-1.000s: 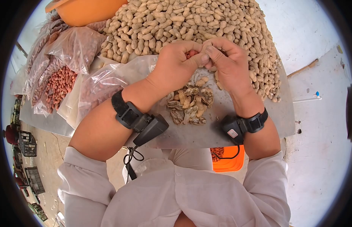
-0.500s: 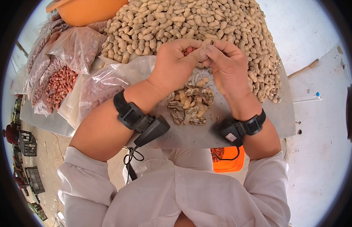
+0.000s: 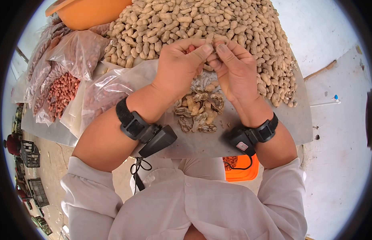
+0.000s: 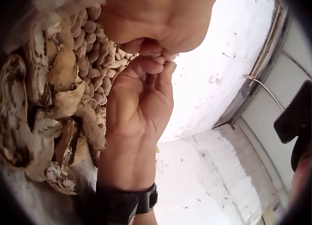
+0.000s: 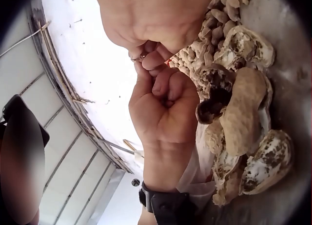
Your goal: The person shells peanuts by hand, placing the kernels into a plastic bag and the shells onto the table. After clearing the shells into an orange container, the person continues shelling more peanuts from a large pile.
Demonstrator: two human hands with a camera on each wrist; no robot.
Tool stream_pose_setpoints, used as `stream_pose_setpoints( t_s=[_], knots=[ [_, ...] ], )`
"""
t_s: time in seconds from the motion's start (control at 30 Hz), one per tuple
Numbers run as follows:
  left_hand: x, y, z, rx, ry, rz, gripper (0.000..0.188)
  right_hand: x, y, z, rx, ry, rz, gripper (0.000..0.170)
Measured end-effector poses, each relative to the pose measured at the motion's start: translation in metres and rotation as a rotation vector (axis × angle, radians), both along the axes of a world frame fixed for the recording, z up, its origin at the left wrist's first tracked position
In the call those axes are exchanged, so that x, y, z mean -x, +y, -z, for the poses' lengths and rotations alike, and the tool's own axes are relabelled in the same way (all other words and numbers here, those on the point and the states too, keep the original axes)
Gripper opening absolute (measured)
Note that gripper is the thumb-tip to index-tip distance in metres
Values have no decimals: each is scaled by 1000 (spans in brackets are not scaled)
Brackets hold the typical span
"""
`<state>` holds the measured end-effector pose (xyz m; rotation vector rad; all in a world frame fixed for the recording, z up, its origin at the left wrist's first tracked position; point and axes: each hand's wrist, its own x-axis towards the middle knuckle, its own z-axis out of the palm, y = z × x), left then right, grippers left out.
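Observation:
In the head view, my left hand (image 3: 176, 66) and right hand (image 3: 241, 74) meet fingertip to fingertip before a heap of unshelled peanuts (image 3: 186, 18). Between thumbs and forefingers, both pinch a tan peanut (image 3: 210, 40), mostly covered by the fingers. Red peanut kernels (image 3: 190, 49) show inside the curled fingers of the left hand. Below the hands lies a small pile of broken peanut shells (image 3: 198, 112), seen close up as split shells (image 5: 243, 110) in the right wrist view. In the left wrist view, the right hand's fingers (image 4: 163, 79) touch the left hand's from below.
Clear plastic bags of red kernels (image 3: 62, 94) lie at the left of the metal table (image 3: 186, 148), beside an orange basin (image 3: 88, 14). An orange container (image 3: 246, 172) sits below the table's front edge. A white wall (image 3: 338, 160) stands to the right.
Both hands have shifted slightly left and away from the body. The fingertips have spread a little, and the left hand has turned, still curled round the kernels.

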<state>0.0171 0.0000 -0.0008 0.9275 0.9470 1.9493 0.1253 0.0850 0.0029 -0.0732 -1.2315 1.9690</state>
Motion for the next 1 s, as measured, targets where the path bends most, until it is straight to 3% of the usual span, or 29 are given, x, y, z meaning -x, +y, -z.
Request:
stream_pose_setpoints(
  t_s=[0.27,0.57,0.67,0.87,1.0],
  knots=[
    [9,1,3,-27,-166,233,15,-4,3,-3,96,36,-121,20],
    [11,-1,2,-27,-235,266,14,-5,8,-2,98,45,-202,24],
    [10,-1,0,4,-208,238,14,-4,8,-3,149,37,-206,25],
    [3,2,1,89,179,-71,22,-3,10,-2,327,27,-237,24],
    [6,6,7,39,249,-122,22,-4,4,-4,282,-8,-190,21]
  ],
)
